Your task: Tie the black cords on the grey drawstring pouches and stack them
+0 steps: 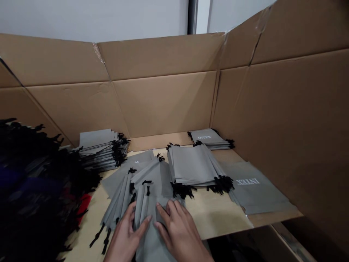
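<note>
Both of my hands rest on a fanned spread of grey drawstring pouches point(141, 182) lying on a pale wooden table point(215, 214). My left hand point(127, 234) lies flat on the spread's left side, fingers stretched forward and thumb out to the right. Beside it, my right hand point(177, 231) presses flat on the pouches, its fingers apart and pointing up and left. Neither hand grips anything. Black cords point(102, 238) trail from the pouches' ends near my left hand.
A neat stack of grey pouches point(192, 167) sits mid-table, another point(99, 147) at back left, a small one marked INTEX point(208, 139) at back right. A single INTEX pouch point(255, 191) lies right. A dark heap point(35, 189) fills the left. Cardboard walls point(163, 102) enclose the table.
</note>
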Demonstrator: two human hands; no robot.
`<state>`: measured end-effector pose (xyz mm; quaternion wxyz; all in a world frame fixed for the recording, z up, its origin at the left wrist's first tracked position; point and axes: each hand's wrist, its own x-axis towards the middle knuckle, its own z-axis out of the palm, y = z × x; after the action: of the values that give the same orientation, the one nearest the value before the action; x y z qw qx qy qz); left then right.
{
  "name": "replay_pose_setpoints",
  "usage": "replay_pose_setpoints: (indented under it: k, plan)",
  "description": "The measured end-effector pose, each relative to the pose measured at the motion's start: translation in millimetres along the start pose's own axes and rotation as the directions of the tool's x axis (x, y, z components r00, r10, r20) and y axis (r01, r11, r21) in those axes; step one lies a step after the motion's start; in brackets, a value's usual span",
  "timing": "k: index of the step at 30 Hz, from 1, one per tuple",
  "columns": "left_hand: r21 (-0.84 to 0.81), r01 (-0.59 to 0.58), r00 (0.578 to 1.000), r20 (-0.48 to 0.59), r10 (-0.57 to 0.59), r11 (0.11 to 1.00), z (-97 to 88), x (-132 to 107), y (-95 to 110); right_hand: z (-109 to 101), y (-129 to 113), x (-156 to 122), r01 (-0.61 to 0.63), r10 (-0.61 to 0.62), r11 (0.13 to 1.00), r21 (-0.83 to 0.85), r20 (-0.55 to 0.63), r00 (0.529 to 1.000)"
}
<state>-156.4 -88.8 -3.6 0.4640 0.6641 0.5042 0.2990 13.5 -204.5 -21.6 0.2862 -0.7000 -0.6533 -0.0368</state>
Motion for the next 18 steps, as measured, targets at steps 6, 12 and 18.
replay_pose_setpoints:
  k: [6,12,18]
  plan:
    - [0.125,-0.041,0.995,-0.089,0.053,0.991,-46.0,-0.8,4.8,-4.3,-1.6,9.0,-0.045,0.048,0.992,0.114,-0.029,0.998]
    - [0.239,-0.119,0.973,-0.166,0.161,0.964,-75.7,10.0,24.4,-1.3,-7.7,6.7,-0.068,0.091,0.983,0.169,-0.134,0.987]
    - [0.262,-0.34,0.93,0.239,0.281,0.903,-58.2,88.6,75.4,6.7,-27.3,34.5,-0.066,0.076,0.996,0.067,-0.15,0.986]
